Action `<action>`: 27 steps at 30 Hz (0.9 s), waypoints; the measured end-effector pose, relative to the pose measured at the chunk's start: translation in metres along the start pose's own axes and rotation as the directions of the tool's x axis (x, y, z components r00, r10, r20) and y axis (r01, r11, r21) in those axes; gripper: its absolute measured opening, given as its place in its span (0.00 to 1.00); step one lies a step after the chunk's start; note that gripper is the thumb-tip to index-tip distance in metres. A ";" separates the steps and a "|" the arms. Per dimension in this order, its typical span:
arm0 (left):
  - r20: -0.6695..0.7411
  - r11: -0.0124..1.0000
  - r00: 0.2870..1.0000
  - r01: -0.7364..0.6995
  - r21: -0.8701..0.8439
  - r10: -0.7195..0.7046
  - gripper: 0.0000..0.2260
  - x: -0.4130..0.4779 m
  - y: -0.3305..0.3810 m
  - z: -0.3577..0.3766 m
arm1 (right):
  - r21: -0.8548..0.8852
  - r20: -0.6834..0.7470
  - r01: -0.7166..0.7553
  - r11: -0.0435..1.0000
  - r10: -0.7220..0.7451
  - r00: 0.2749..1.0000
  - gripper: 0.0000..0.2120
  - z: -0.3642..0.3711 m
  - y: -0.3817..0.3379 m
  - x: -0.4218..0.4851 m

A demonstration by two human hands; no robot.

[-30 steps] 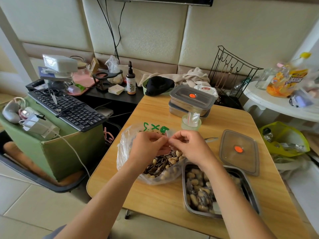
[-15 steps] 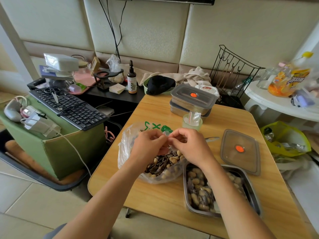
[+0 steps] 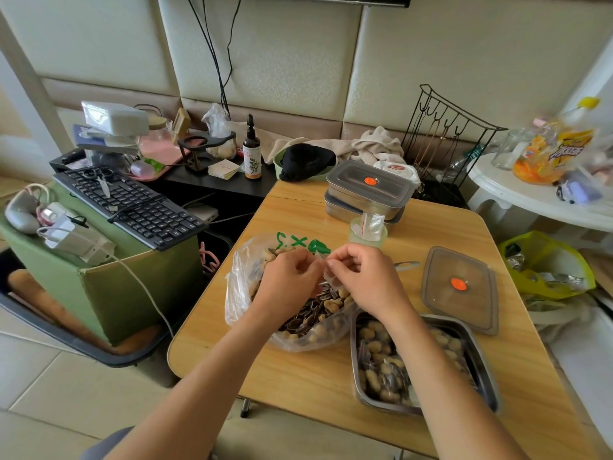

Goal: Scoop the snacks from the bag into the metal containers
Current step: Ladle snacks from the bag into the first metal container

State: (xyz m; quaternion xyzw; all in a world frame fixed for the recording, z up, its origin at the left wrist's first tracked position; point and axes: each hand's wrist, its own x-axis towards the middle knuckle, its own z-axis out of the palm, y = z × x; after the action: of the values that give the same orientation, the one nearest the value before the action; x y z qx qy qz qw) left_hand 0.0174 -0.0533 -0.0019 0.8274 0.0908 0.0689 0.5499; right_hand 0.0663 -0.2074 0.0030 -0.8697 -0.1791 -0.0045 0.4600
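**Status.** The left hand (image 3: 288,277) and right hand (image 3: 365,277) meet over the mouth of the clear plastic bag (image 3: 238,293). The fingers of both hands are curled and pinch the thin plastic edge between them. Neither hand holds a scoop.

**Change.** Compared with the views from a second ago, almost nothing has shifted. Both hands remain at the same spot on the bag edge, and only the fingertips work. The bag and the open metal container (image 3: 482,370) have not moved.

**Location of task items.** The mixed sunflower seeds and peanuts (image 3: 315,310) lie in the bag directly beneath the hands. The open container sits under the right forearm, touching the bag, and already holds peanuts. Its lid (image 3: 459,287) lies just beyond it, right of the right hand. Two stacked closed containers (image 3: 368,190) stand further ahead on the surface (image 3: 298,376).

**Meaning for the task.** No transfer is under way. The hands appear to be opening or spreading the bag mouth, a preparatory step. A metal utensil handle (image 3: 406,265) shows just beyond the right hand.
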 end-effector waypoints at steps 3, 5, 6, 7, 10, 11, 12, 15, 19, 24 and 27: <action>0.005 1.000 1.000 0.007 0.019 -0.007 0.09 0.003 -0.002 -0.001 | 0.005 -0.002 -0.028 1.000 0.028 1.000 0.04 0.001 0.002 0.001; -0.006 0.997 1.000 -0.009 0.072 0.010 0.09 0.003 -0.002 -0.001 | 0.042 0.032 -0.048 0.998 0.047 0.998 0.05 0.002 0.001 0.000; -0.013 0.993 0.999 -0.028 0.111 0.030 0.08 0.003 -0.003 -0.001 | 0.063 0.047 -0.057 0.996 0.054 0.997 0.04 0.002 0.001 0.001; -0.018 0.987 0.998 -0.052 0.149 0.056 0.08 0.003 -0.004 -0.001 | 0.081 0.062 -0.068 0.994 0.064 0.996 0.04 0.002 0.001 0.001; -0.022 0.964 0.990 -0.134 0.230 0.143 0.07 0.004 -0.006 0.000 | 0.148 0.120 -0.118 0.982 0.100 0.988 0.07 0.001 0.000 0.000; -0.023 0.958 0.986 -0.156 0.239 0.166 0.07 0.004 -0.006 0.001 | 0.173 0.133 -0.130 0.976 0.108 0.985 0.07 0.001 -0.001 0.000; -0.026 0.956 0.983 -0.172 0.239 0.184 0.08 0.004 -0.005 0.001 | 0.190 0.139 -0.133 0.973 0.108 0.984 0.07 0.001 -0.001 0.000; -0.055 0.955 0.977 -0.186 0.233 0.204 0.10 0.004 -0.005 0.002 | 0.175 0.100 -0.094 0.980 0.077 0.992 0.06 0.000 -0.002 0.001; -0.023 0.939 0.979 -0.188 0.286 0.203 0.11 0.005 -0.008 0.003 | 0.063 0.034 -0.014 0.998 0.012 0.999 0.04 0.001 -0.005 -0.002; 0.116 0.920 0.969 -0.245 0.307 0.220 0.17 0.006 -0.009 0.001 | 0.031 0.058 0.011 0.999 -0.013 0.998 0.08 -0.003 -0.002 -0.001; 0.094 0.887 0.953 -0.301 0.349 0.286 0.14 0.009 -0.013 -0.003 | 0.062 0.049 -0.001 0.998 -0.002 0.999 0.05 -0.004 -0.002 -0.002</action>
State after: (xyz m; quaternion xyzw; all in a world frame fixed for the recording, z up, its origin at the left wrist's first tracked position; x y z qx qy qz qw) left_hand 0.0246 -0.0440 -0.0124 0.9193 -0.0353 0.1169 0.3742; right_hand 0.0643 -0.2101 0.0065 -0.8549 -0.1907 0.0223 0.4820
